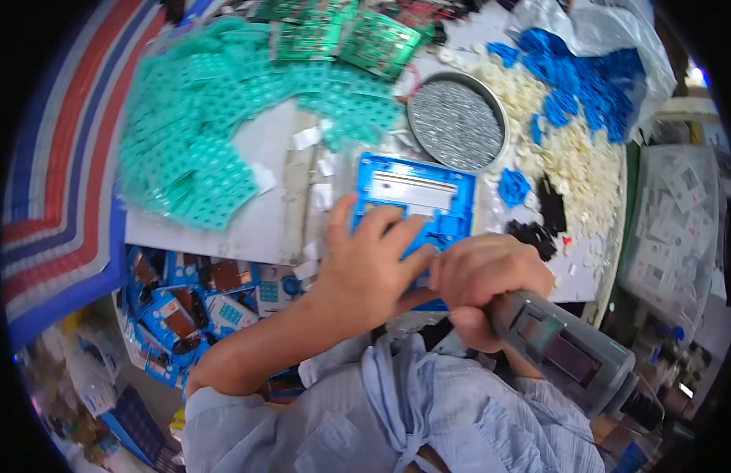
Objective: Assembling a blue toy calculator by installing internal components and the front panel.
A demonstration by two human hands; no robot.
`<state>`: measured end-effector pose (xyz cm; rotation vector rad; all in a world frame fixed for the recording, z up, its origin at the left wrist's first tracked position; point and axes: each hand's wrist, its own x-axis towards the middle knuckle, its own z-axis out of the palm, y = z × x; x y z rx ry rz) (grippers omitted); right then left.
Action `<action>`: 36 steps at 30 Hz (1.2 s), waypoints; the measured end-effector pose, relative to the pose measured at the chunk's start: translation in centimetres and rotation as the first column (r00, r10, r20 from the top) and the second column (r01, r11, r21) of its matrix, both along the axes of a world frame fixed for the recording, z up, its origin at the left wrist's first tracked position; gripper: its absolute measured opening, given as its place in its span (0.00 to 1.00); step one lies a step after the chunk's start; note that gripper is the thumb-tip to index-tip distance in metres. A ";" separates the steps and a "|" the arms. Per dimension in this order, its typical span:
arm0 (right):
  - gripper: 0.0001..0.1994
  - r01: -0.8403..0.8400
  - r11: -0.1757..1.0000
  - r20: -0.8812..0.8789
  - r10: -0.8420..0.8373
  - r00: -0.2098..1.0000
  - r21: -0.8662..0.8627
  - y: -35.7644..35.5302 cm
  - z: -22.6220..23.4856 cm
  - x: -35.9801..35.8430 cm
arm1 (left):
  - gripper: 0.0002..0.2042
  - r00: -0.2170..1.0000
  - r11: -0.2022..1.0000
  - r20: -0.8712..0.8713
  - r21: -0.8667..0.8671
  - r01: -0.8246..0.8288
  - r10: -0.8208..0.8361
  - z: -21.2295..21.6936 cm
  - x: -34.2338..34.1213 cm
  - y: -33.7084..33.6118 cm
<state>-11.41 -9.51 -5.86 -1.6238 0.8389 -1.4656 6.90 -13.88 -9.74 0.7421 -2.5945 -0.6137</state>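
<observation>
A blue plastic housing (pixel 464 189) with a pale rectangular window lies on the table in front of me. My left hand (pixel 365 264) holds it at its left side, fingers spread over its face and edge. Wrapped round the front of a grey power screwdriver (pixel 566 351) is my right hand (pixel 492 276), closed, just over the housing's near right corner. The screwdriver's tip and the spot it meets are hidden behind my hands. Just beyond the housing stands a round tin (pixel 503 130) full of small metallic screws (pixel 456 122).
Teal rubber keypads (pixel 184 142) pile up at the left, green circuit boards (pixel 326 35) at the back. Cream parts (pixel 586 173) and blue pieces (pixel 594 87) cover the right. Assembled blue units (pixel 180 315) lie lower left; a clear bin (pixel 669 229) stands far right.
</observation>
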 end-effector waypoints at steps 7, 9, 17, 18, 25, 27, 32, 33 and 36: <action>0.15 -0.095 0.977 0.287 0.038 0.957 0.190 -0.5 0.8 -1.9 | 0.19 0.998 1.000 -0.062 0.003 0.019 -0.019 0.7 1.3 -0.5; 0.19 0.038 0.997 0.299 -0.056 0.953 0.069 -0.6 2.5 -4.3 | 0.16 0.993 0.999 -0.111 -0.035 -0.034 0.030 1.3 4.3 -2.4; 0.13 0.138 0.990 0.201 -0.144 0.969 0.042 -0.4 4.8 -10.8 | 0.14 0.857 0.843 0.159 -0.335 -0.420 0.490 2.2 12.9 -8.8; 0.14 0.115 0.992 0.220 -0.124 0.968 0.055 -0.5 4.4 -10.8 | 0.13 0.852 0.845 0.180 -0.336 -0.416 0.491 2.3 12.7 -8.9; 0.20 0.261 0.964 0.158 -0.266 0.951 0.055 -0.3 4.0 -11.1 | 0.10 0.884 0.896 0.163 0.002 -0.445 0.439 4.3 13.7 -11.8; 0.24 0.522 0.851 0.063 -0.525 0.849 0.051 -1.2 5.9 -9.6 | 0.10 0.867 0.867 -0.062 -0.040 -0.497 0.494 5.3 13.4 -12.0; 0.37 0.718 0.383 0.111 -0.837 0.536 -0.581 2.0 10.4 -9.7 | 0.13 0.908 0.892 -0.278 -0.243 -0.381 0.312 8.7 8.7 -10.6; 0.33 0.631 0.470 -0.039 -0.820 0.571 -0.617 2.2 9.7 -8.5 | 0.14 0.939 0.895 -0.282 -0.339 -0.289 0.197 8.5 7.6 -9.8; 0.33 0.335 0.883 -0.627 -0.469 0.623 -0.328 0.6 7.9 -2.9 | 0.17 0.963 0.930 -0.263 -0.366 -0.044 -0.058 7.1 6.4 -5.9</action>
